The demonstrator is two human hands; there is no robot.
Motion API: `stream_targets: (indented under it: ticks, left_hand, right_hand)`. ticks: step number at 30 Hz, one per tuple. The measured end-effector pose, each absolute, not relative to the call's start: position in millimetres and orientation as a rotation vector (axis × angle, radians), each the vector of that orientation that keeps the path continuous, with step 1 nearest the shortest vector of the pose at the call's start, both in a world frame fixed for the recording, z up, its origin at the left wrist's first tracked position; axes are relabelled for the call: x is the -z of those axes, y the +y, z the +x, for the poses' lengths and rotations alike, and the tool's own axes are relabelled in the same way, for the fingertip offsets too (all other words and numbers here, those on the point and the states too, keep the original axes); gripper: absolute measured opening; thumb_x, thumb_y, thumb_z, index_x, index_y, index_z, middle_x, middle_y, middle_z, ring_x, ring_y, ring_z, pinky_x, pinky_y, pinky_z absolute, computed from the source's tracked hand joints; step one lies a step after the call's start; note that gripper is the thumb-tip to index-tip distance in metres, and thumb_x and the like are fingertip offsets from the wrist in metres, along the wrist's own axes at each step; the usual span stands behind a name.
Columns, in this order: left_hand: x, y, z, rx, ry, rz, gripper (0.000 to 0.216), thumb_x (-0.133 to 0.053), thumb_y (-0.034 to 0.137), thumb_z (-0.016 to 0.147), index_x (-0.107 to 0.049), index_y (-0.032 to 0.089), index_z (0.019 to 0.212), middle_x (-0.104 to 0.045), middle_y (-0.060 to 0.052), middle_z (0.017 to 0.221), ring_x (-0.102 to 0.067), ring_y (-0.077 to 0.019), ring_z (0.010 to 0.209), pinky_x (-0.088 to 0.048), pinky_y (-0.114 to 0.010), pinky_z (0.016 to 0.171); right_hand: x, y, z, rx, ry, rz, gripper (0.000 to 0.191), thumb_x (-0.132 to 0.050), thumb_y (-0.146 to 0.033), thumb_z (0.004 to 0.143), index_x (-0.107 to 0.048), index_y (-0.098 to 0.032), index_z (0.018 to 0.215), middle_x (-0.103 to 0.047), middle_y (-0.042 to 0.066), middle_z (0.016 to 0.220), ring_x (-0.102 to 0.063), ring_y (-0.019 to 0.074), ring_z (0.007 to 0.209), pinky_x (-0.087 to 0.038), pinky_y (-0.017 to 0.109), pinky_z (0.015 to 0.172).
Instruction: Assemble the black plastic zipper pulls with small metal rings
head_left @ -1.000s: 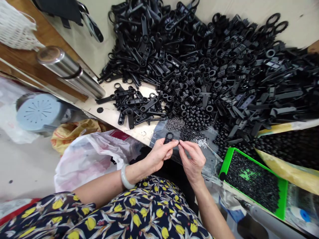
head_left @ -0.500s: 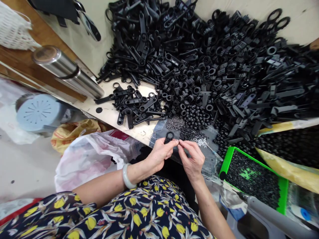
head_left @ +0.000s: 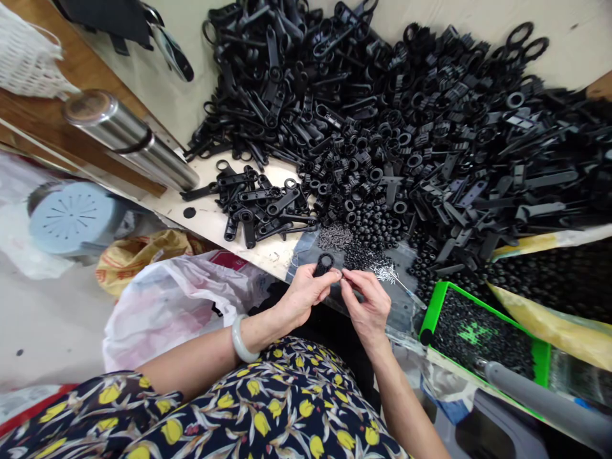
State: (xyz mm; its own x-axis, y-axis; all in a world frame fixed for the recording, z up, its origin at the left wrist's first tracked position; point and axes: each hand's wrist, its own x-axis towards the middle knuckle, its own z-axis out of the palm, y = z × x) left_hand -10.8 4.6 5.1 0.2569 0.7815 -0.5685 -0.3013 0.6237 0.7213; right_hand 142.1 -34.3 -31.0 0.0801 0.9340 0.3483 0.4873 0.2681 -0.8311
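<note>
My left hand point(head_left: 306, 292) is closed around a black plastic part with a ring-shaped end point(head_left: 325, 262), and the ring sticks up past the fingers. The rest of that part is hidden by the hand. Close against it, my right hand point(head_left: 367, 301) pinches thumb and fingertips together by the left thumb tip; whatever sits in that pinch is too small to make out. Just beyond the hands on a grey mat lie small metal springs or coils point(head_left: 335, 238), tiny black pieces point(head_left: 361, 257) and silvery pins point(head_left: 384, 273). A thin tool with a clear handle point(head_left: 417, 299) lies beside the pins.
Black lever parts point(head_left: 272, 108) and ring parts point(head_left: 421, 127) heap across the table. A smaller group of levers point(head_left: 262, 204) lies left. A steel flask point(head_left: 134, 140) stands at the left edge. A green tray point(head_left: 540, 363) of small black bits is at right, white bag point(head_left: 162, 306) below.
The hands hold nearly the same place, fingertips still together. The ring end of the black part has turned slightly. The whole view has shifted a little.
</note>
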Motion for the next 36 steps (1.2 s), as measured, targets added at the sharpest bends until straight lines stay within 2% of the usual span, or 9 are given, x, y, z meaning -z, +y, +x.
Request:
stream_targets:
  ticks: [7, 13, 19, 25, 29, 32, 36]
  left_hand:
    - [-3.5, 2.8, -8.4, -0.787, 1.085, 0.481, 0.038, -0.084, 0.045, 0.075, -0.057, 0.018, 0.079, -0.038, 0.010, 0.059, -0.026, -0.0028, 0.045, -0.013, -0.021, 0.042]
    - [-5.9, 1.3, -8.3, -0.783, 1.079, 0.448, 0.045, -0.085, 0.048, 0.074, -0.050, 0.020, 0.074, -0.035, 0.012, 0.056, -0.024, -0.0028, 0.045, -0.015, -0.020, 0.042]
    - [-3.6, 2.0, -10.7, -0.755, 1.081, 0.544, 0.036, -0.080, 0.046, 0.079, -0.060, 0.017, 0.077, -0.039, 0.009, 0.055, -0.029, -0.0037, 0.045, -0.014, -0.021, 0.041]
    - [-3.7, 2.9, -10.7, -0.758, 1.106, 0.572, 0.036, -0.084, 0.044, 0.073, -0.067, 0.015, 0.084, -0.048, 0.007, 0.060, -0.032, -0.0037, 0.045, -0.017, -0.021, 0.041]
    - [-5.4, 2.0, -11.4, -0.735, 1.122, 0.617, 0.036, -0.083, 0.046, 0.075, -0.067, 0.015, 0.083, -0.043, 0.008, 0.057, -0.031, -0.0044, 0.046, -0.018, -0.021, 0.044]
    - [-5.8, 1.8, -13.2, -0.732, 1.136, 0.688, 0.033, -0.081, 0.045, 0.077, -0.069, 0.015, 0.082, -0.043, 0.008, 0.057, -0.032, -0.0057, 0.049, -0.023, -0.021, 0.047]
    - [-5.5, 2.9, -16.5, -0.785, 1.142, 0.883, 0.024, -0.077, 0.038, 0.082, -0.072, 0.014, 0.080, -0.059, 0.001, 0.069, -0.048, -0.0102, 0.064, -0.038, -0.022, 0.062]
  right_hand:
    - [28.3, -31.6, 142.4, -0.420, -1.639, -1.348, 0.027, -0.070, -0.016, 0.096, -0.077, -0.027, 0.120, -0.077, 0.007, 0.104, -0.075, 0.0192, 0.090, -0.065, 0.034, 0.081]
    - [29.6, -32.1, 143.3, -0.394, -1.663, -1.335, 0.031, -0.070, -0.013, 0.096, -0.077, -0.027, 0.122, -0.077, 0.007, 0.104, -0.075, 0.0192, 0.091, -0.064, 0.035, 0.084]
    - [31.9, -33.2, 143.2, -0.520, -1.576, -1.360, 0.026, -0.068, -0.017, 0.097, -0.077, -0.026, 0.120, -0.076, 0.007, 0.105, -0.073, 0.0188, 0.093, -0.065, 0.034, 0.082]
    - [30.0, -33.6, 144.1, -0.638, -1.481, -1.399, 0.019, -0.068, -0.024, 0.098, -0.079, -0.025, 0.113, -0.075, 0.008, 0.103, -0.073, 0.0191, 0.091, -0.063, 0.034, 0.080]
    - [29.6, -31.4, 147.3, -0.757, -1.394, -1.386, 0.013, -0.069, -0.026, 0.098, -0.081, -0.024, 0.105, -0.075, 0.006, 0.098, -0.071, 0.0185, 0.088, -0.060, 0.031, 0.076]
    - [30.6, -29.6, 149.2, -0.859, -1.331, -1.341, 0.010, -0.072, -0.027, 0.096, -0.080, -0.024, 0.100, -0.074, 0.005, 0.094, -0.070, 0.0177, 0.085, -0.058, 0.028, 0.070]
    - [32.6, -29.2, 150.0, -0.968, -1.254, -1.309, 0.009, -0.074, -0.030, 0.094, -0.079, -0.023, 0.097, -0.072, 0.005, 0.094, -0.069, 0.0176, 0.086, -0.058, 0.027, 0.069]
